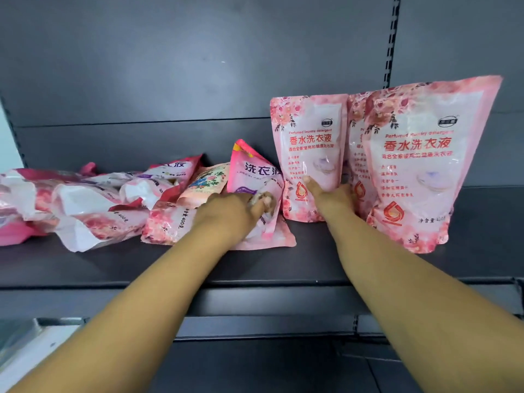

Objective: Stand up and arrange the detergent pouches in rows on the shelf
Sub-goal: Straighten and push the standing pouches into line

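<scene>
While three pink detergent pouches stand upright at the right of the dark shelf (283, 265), the right hand (334, 199) steadies the leftmost standing pouch (309, 154), thumb on its front and fingers hidden round its side, so the grip looks closed on it. The left hand (229, 214) presses on a tilted pouch (255, 177) leaning against that one; whether its fingers curl round it I cannot tell. More pouches lie in a flat heap (85, 199) to the left. To do this well, I judge each pouch should be lifted by its top and its base flattened so it stands. Labels read "Perfumed laundry detergent" and "香水洗衣液"; fallen ones show "400".
</scene>
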`<action>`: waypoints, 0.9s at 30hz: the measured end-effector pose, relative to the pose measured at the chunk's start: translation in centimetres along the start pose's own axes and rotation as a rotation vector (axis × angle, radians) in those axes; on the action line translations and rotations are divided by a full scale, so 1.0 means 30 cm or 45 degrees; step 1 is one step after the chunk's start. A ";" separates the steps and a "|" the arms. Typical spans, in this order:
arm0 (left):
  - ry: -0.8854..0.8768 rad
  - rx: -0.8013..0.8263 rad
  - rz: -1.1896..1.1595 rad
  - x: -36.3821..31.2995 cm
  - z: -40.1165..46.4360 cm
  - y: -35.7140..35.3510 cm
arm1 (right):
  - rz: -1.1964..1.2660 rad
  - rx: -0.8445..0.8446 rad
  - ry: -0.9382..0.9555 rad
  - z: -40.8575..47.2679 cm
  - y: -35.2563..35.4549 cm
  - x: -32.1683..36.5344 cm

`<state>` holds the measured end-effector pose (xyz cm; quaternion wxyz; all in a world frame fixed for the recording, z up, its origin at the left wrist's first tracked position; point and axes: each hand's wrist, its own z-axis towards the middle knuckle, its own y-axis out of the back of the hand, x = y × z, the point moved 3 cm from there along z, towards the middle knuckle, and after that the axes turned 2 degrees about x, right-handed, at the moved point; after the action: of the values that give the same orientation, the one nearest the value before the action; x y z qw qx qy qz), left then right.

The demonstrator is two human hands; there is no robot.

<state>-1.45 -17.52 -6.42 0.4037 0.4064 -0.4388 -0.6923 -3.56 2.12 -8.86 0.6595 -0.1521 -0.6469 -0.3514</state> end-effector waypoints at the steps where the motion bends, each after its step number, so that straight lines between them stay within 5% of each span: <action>1: 0.003 -0.015 -0.071 0.006 -0.040 0.000 | -0.003 -0.003 -0.005 0.000 -0.001 0.003; 7: 0.005 -0.149 -0.468 0.045 -0.215 -0.004 | -0.173 -0.039 -0.010 -0.060 0.002 0.034; 11: 0.096 -0.110 -0.209 0.053 -0.244 -0.046 | -0.248 -0.125 0.342 -0.179 0.010 0.089; 15: 0.091 -0.062 -0.248 0.064 -0.269 -0.058 | -0.290 0.399 0.295 -0.289 -0.086 0.070; 20: 0.280 -0.082 -1.213 0.140 -0.251 -0.008 | 0.118 0.582 0.204 -0.336 -0.099 0.073; 22: 0.382 0.069 -1.604 0.160 -0.241 0.006 | 0.262 0.544 0.230 -0.355 -0.084 0.083; 24: 0.380 0.277 -1.788 0.150 -0.242 0.007 | 0.289 0.583 0.325 -0.388 -0.073 0.105; 27: 0.296 0.246 -1.998 0.135 -0.234 0.016 | 0.404 0.692 0.474 -0.461 -0.049 0.161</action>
<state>3.69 -23.34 -8.81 -0.1951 0.6994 -0.0379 -0.6865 5.40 -9.27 -6.20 0.8286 -0.0030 -0.5538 -0.0816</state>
